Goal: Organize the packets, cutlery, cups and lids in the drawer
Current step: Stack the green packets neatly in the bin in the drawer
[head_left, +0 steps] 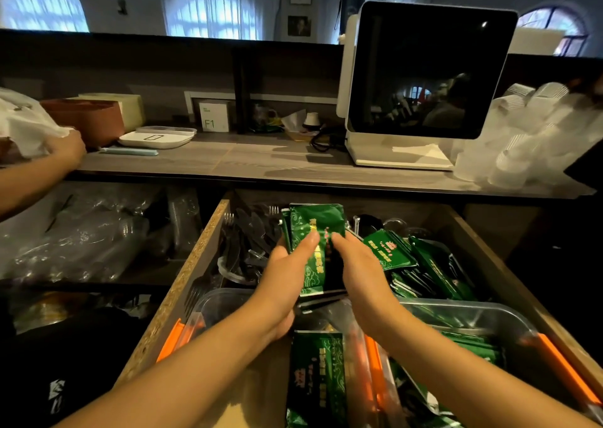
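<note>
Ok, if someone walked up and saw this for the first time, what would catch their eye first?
Probably the stack of green packets held up over the open drawer, gripped by the left hand and the right hand. More green packets lie heaped on the drawer's right, black plastic cutlery on its left. Above, a big dark screen stands on the counter.

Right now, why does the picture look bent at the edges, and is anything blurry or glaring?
Head view: the wide-angle lens bows the wooden counter and the drawer walls outward; the windows behind are blown out bluish-white; the dark screen mirrors the room; the left hand and right hand holding the green packets look slightly smeared; the shelf below left is dim.
</note>
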A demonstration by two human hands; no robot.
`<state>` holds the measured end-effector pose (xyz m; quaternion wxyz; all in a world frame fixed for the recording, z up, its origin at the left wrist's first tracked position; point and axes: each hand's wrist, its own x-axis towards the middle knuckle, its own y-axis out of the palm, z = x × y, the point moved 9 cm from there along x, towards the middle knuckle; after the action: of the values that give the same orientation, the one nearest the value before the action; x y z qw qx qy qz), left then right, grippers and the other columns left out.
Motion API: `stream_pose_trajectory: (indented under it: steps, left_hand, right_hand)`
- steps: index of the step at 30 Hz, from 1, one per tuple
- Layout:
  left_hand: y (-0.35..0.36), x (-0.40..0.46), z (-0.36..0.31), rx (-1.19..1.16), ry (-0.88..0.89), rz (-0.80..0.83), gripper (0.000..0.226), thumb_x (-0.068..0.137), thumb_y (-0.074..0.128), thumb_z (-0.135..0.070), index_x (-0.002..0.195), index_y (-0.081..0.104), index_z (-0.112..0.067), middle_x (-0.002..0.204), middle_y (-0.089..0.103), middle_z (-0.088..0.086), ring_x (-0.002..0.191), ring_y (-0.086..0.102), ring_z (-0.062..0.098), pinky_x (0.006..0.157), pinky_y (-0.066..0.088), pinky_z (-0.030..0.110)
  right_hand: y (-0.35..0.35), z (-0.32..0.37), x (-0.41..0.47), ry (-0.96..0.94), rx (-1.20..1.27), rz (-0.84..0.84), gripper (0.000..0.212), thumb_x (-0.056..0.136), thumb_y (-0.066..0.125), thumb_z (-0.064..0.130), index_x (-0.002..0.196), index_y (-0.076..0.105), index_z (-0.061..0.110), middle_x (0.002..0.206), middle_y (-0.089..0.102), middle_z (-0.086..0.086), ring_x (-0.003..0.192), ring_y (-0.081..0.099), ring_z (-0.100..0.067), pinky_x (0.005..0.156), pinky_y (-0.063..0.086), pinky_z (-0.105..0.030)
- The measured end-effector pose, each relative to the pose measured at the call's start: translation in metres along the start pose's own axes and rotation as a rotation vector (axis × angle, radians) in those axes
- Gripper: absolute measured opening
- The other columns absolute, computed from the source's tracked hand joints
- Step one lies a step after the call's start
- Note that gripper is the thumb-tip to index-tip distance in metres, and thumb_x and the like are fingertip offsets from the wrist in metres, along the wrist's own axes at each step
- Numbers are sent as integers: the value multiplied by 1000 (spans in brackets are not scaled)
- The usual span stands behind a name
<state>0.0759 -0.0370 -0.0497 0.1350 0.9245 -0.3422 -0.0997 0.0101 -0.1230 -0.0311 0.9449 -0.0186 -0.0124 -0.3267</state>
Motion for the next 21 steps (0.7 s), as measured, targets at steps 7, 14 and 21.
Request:
stream_pose_trajectory:
  steps: [7, 14, 21]
  left_hand:
    - [-57, 24, -23, -254, -30, -254, 49, 83, 72, -50, 115, 65, -13, 107, 74, 12, 95, 73, 32, 83, 58, 48]
    - [-62, 26, -24, -246, -76, -187, 21, 95, 57, -29, 94, 71, -12, 79, 75, 8, 75, 71, 29, 73, 57, 39]
    - [-52, 23, -18, -169, -122, -113, 22, 96, 54, -26, 94, 69, -10, 79, 73, 9, 74, 69, 28, 74, 54, 38]
  right_hand:
    - [-36, 30, 43, -174, -521, -157, 32, 94, 61, 26, 124, 65, 19, 127, 64, -1, 121, 56, -17, 102, 42, -30]
    - [0, -6, 76, -138, -1095, 87, 67, 81, 71, 52, 137, 55, 18, 137, 58, -3, 123, 55, -19, 103, 46, -38]
    - [7, 4, 68, -311, -1242, 64, 23, 91, 63, 32, 104, 76, 17, 97, 74, -6, 87, 68, -25, 75, 55, -34]
